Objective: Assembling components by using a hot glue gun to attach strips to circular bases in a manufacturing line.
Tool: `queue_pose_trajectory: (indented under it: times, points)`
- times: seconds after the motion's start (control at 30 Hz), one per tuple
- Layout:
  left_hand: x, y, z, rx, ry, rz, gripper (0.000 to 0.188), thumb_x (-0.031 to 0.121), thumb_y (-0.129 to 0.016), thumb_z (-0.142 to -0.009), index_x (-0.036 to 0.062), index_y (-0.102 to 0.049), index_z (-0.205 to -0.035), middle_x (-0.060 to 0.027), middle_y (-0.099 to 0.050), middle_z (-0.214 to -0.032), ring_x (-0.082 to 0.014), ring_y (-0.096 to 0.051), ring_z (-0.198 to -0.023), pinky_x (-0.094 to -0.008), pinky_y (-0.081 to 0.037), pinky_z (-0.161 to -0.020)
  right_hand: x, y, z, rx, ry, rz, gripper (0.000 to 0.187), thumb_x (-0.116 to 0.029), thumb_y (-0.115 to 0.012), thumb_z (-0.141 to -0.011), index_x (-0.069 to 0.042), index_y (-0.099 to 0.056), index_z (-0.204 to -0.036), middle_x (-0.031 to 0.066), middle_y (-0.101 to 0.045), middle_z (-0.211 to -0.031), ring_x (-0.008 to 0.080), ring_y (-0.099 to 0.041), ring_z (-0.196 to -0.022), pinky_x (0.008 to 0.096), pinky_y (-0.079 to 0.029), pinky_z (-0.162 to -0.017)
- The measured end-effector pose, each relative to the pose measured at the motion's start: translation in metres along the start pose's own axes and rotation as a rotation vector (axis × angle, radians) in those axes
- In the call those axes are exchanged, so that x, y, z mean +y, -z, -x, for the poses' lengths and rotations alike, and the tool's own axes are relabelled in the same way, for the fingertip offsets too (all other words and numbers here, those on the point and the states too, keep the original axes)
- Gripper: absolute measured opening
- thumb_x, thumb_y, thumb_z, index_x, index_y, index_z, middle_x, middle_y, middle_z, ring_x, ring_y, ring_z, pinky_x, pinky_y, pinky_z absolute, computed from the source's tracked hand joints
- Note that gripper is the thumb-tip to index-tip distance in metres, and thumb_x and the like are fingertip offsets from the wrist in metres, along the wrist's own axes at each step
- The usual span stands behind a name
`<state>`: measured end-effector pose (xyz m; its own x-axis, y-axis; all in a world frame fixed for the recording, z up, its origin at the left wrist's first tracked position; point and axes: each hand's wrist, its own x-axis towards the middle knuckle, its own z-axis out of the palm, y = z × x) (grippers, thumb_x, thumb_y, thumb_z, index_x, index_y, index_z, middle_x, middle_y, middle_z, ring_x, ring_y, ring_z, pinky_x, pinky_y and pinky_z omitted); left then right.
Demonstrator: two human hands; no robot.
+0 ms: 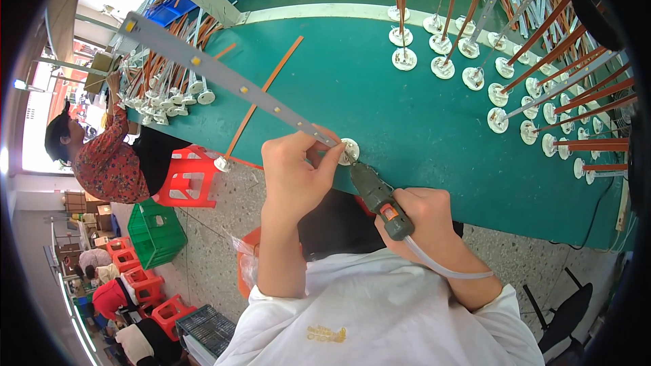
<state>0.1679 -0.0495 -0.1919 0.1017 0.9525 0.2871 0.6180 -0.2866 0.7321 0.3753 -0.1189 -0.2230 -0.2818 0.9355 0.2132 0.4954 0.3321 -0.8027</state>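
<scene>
My left hand (pixel 298 169) pinches the lower end of a long white LED strip (pixel 237 85) with small yellow LEDs. The strip slants up to the far left. At its lower end, beside my fingertips, is a round white base (pixel 349 152). My right hand (pixel 424 220) is wrapped round a dark green hot glue gun (pixel 373 190) with a red switch. A translucent glue stick (pixel 441 264) trails from its rear. The gun's nozzle meets the base; the exact contact point is too small to tell. Left of my left hand lies a brown strip (pixel 264 95) with a white base (pixel 222 163).
Several white bases with upright brown and white strips (pixel 497 120) stand on the green table (pixel 380 108) at the right. More such pieces (pixel 169 95) are heaped at the left, near a seated person (pixel 108 156). A green crate (pixel 156 232) stands on the floor.
</scene>
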Motion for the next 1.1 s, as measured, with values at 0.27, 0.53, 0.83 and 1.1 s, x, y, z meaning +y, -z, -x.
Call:
queue_pose_trajectory:
  times: [0.27, 0.53, 0.83, 1.1]
  points:
    - [-0.001, -0.002, 0.001, -0.013, -0.051, -0.008, 0.006, -0.004, -0.08, -0.08, -0.003, -0.074, -0.081, -0.0061, -0.071, -0.071, -0.0095, -0.064, -0.058, -0.0219, -0.047, -0.054, -0.006, 0.002, 0.001, 0.002, -0.079, 0.027, 0.02, -0.011, -0.077, -0.071, -0.003, -0.058, -0.073, 0.0146, -0.061, -0.066, 0.0379, -0.062, -0.059, 0.0448, -0.048, -0.052]
    - [-0.002, -0.002, 0.002, -0.018, -0.028, -0.05, 0.006, -0.004, -0.08, -0.08, -0.0033, -0.074, -0.082, -0.0068, -0.072, -0.072, -0.0099, -0.068, -0.063, -0.0225, -0.049, -0.057, 0.001, 0.003, 0.0, 0.036, -0.093, -0.042, 0.022, -0.006, -0.076, -0.076, -0.003, -0.056, -0.066, 0.0145, -0.06, -0.062, 0.0363, -0.061, -0.053, 0.0425, -0.047, -0.05]
    - [0.003, -0.009, 0.002, 0.029, -0.092, -0.042, 0.008, -0.003, -0.082, -0.081, -0.0026, -0.075, -0.084, -0.0057, -0.074, -0.074, -0.009, -0.07, -0.065, -0.0202, -0.043, -0.054, 0.012, 0.013, 0.006, 0.046, 0.008, -0.09, 0.023, -0.008, -0.08, -0.074, -0.004, -0.058, -0.066, 0.0147, -0.06, -0.063, 0.036, -0.061, -0.055, 0.0426, -0.046, -0.05]
    - [0.046, -0.047, -0.025, 0.049, -0.223, -0.003, 0.008, -0.001, -0.082, -0.082, 0.001, -0.076, -0.086, -0.0032, -0.073, -0.072, -0.0053, -0.068, -0.064, -0.0205, -0.039, -0.05, 0.08, 0.089, 0.069, 0.179, 0.051, -0.77, 0.016, -0.01, -0.076, -0.071, -0.001, -0.073, -0.084, 0.0111, -0.067, -0.067, 0.0238, -0.066, -0.058, 0.0374, -0.058, -0.059]
